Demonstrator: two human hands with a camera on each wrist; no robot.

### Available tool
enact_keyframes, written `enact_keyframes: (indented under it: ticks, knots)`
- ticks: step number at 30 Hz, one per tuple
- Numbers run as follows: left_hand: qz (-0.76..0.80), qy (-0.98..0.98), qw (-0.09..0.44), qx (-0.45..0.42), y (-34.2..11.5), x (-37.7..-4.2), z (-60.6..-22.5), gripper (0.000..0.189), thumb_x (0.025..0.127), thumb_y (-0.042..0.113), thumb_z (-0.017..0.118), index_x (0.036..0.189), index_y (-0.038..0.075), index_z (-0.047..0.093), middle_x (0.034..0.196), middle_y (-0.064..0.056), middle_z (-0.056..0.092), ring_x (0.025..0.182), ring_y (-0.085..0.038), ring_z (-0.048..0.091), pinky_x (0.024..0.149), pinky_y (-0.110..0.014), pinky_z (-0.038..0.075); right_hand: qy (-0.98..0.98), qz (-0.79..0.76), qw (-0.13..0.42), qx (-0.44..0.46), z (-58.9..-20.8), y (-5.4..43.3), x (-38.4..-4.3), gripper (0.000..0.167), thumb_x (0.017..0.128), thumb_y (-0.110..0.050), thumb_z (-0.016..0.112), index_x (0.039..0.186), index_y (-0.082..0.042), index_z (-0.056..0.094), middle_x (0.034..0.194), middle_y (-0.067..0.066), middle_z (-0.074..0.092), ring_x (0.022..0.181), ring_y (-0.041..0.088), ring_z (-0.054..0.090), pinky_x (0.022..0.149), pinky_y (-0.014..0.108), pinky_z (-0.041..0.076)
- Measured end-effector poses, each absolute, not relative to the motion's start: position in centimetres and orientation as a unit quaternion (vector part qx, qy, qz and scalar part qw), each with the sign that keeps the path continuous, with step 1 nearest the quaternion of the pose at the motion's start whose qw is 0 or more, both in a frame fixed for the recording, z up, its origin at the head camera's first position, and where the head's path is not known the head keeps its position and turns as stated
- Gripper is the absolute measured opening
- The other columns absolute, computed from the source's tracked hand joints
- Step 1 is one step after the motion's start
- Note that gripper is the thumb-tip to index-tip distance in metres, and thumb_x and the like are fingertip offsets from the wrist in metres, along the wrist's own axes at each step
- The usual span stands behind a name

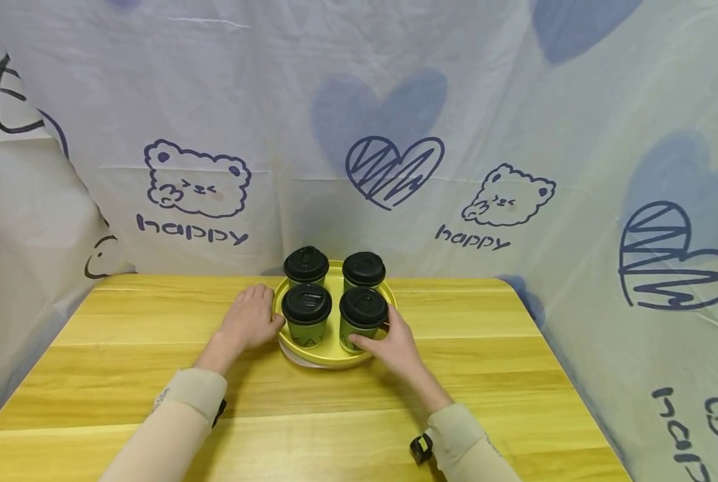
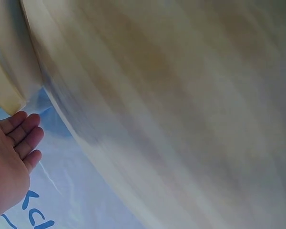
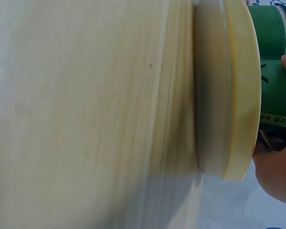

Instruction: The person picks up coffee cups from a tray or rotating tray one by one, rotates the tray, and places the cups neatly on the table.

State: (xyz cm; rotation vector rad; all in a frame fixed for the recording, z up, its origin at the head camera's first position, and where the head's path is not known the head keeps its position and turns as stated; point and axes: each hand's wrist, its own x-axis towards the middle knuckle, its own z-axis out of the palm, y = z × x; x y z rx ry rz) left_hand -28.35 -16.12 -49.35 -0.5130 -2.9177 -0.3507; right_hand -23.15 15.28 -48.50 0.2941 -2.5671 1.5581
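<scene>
On the yellow tray atop the desk, the front-right cup was gripped by the right hand; the left hand lay, fingers loose, at the rim. Probably light, squeezable paper, it was best held below the lid.

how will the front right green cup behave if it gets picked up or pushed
The front right cup could tip if pushed near its black lid, since it narrows downward. Its smooth, paper-like look suggests it may give under a hard squeeze. The lid hides any contents, so I can't judge its weight.
</scene>
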Motion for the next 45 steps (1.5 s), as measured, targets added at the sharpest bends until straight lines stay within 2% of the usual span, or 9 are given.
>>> enact_keyframes:
  ticks: [9, 17, 31, 45]
  knots:
    - [-0.120, -0.975, 0.076, -0.169, -16.0, -28.3, -49.3, 0.047, 0.091, 0.030, 0.058, 0.118, -0.008, 0.053, 0.112, -0.022, 0.053, 0.105, -0.038, 0.048, 0.097, -0.053, 0.042, -0.842, 0.525, 0.073, 0.097, -48.4, 15.1, -22.8, 0.077, 0.079, -0.024, 0.091, 0.144, -0.011, 0.052, 0.132, 0.008, 0.064, 0.122, 0.027, 0.062, 0.105, 0.046, 0.050]
    - [-0.124, -0.974, 0.080, -0.171, -16.0, -28.2, -49.0, 0.045, 0.090, 0.029, 0.058, 0.115, -0.008, 0.053, 0.109, -0.021, 0.052, 0.102, -0.037, 0.047, 0.093, -0.051, 0.042, -0.836, 0.531, 0.096, 0.101, -47.8, 15.1, -22.7, 0.077, 0.078, -0.021, 0.091, 0.144, -0.011, 0.053, 0.137, 0.008, 0.062, 0.130, 0.028, 0.057, 0.109, 0.047, 0.047]
    - [-0.121, -0.975, 0.072, -0.170, -16.2, -28.7, -49.5, 0.049, 0.092, 0.030, 0.057, 0.120, -0.009, 0.052, 0.115, -0.024, 0.053, 0.106, -0.039, 0.047, 0.098, -0.053, 0.041, -0.831, 0.532, 0.128, 0.103, -47.0, 15.7, -22.4, 0.075, 0.078, -0.022, 0.092, 0.143, -0.014, 0.056, 0.136, 0.006, 0.062, 0.127, 0.026, 0.058, 0.106, 0.048, 0.049]
    - [-0.125, -0.975, 0.071, -0.170, -16.1, -28.3, -49.1, 0.045, 0.092, 0.029, 0.058, 0.118, -0.008, 0.052, 0.110, -0.021, 0.051, 0.103, -0.037, 0.047, 0.094, -0.051, 0.041, -0.818, 0.542, 0.173, 0.085, -47.1, 17.0, -22.1, 0.074, 0.076, -0.019, 0.093, 0.142, -0.014, 0.058, 0.135, 0.007, 0.063, 0.126, 0.024, 0.058, 0.103, 0.048, 0.050]
